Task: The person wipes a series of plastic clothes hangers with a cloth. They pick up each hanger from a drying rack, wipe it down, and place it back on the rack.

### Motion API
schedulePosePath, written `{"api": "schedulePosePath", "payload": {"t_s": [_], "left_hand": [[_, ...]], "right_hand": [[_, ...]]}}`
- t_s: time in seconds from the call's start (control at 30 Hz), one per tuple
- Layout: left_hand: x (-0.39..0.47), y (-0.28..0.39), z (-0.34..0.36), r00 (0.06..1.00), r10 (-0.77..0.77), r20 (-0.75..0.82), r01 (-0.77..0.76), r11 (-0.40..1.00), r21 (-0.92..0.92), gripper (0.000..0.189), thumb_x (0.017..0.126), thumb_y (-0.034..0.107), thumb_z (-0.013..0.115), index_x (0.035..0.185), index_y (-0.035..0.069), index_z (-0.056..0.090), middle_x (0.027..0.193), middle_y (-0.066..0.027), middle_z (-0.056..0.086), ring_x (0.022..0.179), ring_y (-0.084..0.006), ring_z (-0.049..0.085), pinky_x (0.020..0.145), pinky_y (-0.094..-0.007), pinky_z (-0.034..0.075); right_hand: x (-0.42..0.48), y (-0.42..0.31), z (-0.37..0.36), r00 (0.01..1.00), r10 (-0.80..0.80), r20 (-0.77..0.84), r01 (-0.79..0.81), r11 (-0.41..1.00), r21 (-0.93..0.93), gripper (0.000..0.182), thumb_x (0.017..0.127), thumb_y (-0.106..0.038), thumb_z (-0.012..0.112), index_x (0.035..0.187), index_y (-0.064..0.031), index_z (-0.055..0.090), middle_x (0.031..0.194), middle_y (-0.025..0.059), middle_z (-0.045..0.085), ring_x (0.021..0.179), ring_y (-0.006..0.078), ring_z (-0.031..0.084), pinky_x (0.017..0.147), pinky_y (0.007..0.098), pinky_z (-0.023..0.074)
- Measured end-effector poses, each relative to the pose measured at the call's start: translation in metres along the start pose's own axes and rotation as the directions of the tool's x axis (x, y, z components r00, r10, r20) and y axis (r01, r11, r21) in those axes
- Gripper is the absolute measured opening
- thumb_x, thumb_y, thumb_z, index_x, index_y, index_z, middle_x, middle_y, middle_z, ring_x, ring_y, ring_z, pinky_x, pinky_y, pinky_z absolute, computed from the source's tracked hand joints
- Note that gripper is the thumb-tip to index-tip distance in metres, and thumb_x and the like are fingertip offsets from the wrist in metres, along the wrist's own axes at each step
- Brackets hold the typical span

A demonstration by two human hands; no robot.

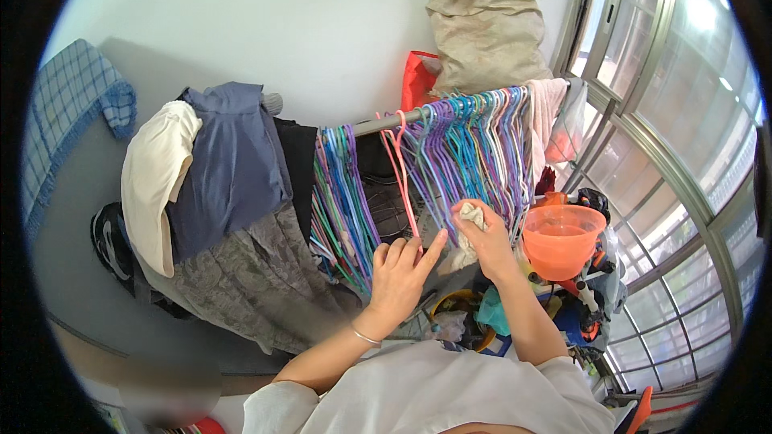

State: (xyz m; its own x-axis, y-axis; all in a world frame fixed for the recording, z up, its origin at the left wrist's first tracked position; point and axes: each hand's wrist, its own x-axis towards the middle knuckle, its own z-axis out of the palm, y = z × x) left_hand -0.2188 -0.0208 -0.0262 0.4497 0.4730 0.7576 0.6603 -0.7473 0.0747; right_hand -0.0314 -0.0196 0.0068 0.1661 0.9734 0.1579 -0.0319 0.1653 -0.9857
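Observation:
Many coloured clothes hangers (pixel 464 150) hang along a metal rail (pixel 386 123), with another bunch (pixel 344 193) to the left. Between the two groups hangs a pink hanger (pixel 401 175). My left hand (pixel 398 280) is at its lower end, fingers curled and index finger extended; the fingers seem closed on it, though they partly hide the contact. My right hand (pixel 488 241) grips a crumpled cream cloth (pixel 467 253), which dangles below the fingers beside the right-hand hangers.
Draped clothes (pixel 232 163) cover the rail's left part. A pink towel (pixel 543 114) hangs at its right end. An orange basin (pixel 564 241) sits on clutter near barred windows (pixel 675 253). A big beige sack (pixel 488 30) stands behind the rail.

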Motion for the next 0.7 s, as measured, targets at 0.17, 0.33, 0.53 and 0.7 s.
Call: {"api": "schedulePosePath", "payload": {"t_s": [0.17, 0.33, 0.53, 0.7], "left_hand": [[0.002, 0.004, 0.003, 0.999, 0.011, 0.051, -0.010, 1.000, -0.018, 0.067, 0.080, -0.001, 0.059, 0.143, 0.019, 0.050, 0.105, -0.0071, 0.056, 0.100, -0.0253, 0.053, 0.086, -0.0410, 0.038], [0.003, 0.007, 0.003, 0.998, 0.011, 0.060, -0.010, 1.000, -0.019, 0.064, 0.079, -0.003, 0.058, 0.140, 0.016, 0.053, 0.105, -0.0083, 0.056, 0.101, -0.0262, 0.053, 0.088, -0.0415, 0.038], [-0.002, 0.003, 0.004, 0.996, 0.034, 0.077, -0.035, 0.999, 0.014, 0.067, 0.080, 0.000, 0.057, 0.144, 0.019, 0.049, 0.103, -0.0086, 0.055, 0.097, -0.0251, 0.052, 0.085, -0.0405, 0.038], [0.000, 0.003, -0.003, 0.997, 0.002, 0.081, -0.005, 1.000, 0.030, 0.067, 0.081, 0.000, 0.056, 0.144, 0.021, 0.049, 0.104, -0.0090, 0.055, 0.099, -0.0253, 0.052, 0.086, -0.0410, 0.038]], "right_hand": [[-0.021, -0.008, -0.001, 0.982, 0.184, 0.038, -0.188, 0.948, 0.258, 0.019, 0.096, -0.018, 0.064, 0.110, -0.0058, 0.060, 0.089, -0.0012, 0.060, 0.072, 0.0068, 0.055, 0.057, 0.0230, 0.0449], [-0.030, -0.009, 0.007, 0.970, 0.216, 0.110, -0.240, 0.925, 0.296, 0.024, 0.093, -0.016, 0.067, 0.113, -0.0060, 0.058, 0.090, -0.0003, 0.060, 0.074, 0.0082, 0.057, 0.056, 0.0250, 0.0462], [-0.032, -0.005, 0.011, 0.974, 0.188, 0.124, -0.214, 0.943, 0.256, 0.029, 0.088, -0.007, 0.069, 0.115, -0.0047, 0.057, 0.095, 0.0011, 0.062, 0.077, 0.0095, 0.059, 0.058, 0.0259, 0.0478], [-0.035, -0.008, 0.011, 0.977, 0.139, 0.160, -0.167, 0.969, 0.180, 0.037, 0.085, -0.001, 0.067, 0.121, -0.0047, 0.057, 0.098, 0.0008, 0.060, 0.080, 0.0085, 0.057, 0.065, 0.0247, 0.0473]]}}
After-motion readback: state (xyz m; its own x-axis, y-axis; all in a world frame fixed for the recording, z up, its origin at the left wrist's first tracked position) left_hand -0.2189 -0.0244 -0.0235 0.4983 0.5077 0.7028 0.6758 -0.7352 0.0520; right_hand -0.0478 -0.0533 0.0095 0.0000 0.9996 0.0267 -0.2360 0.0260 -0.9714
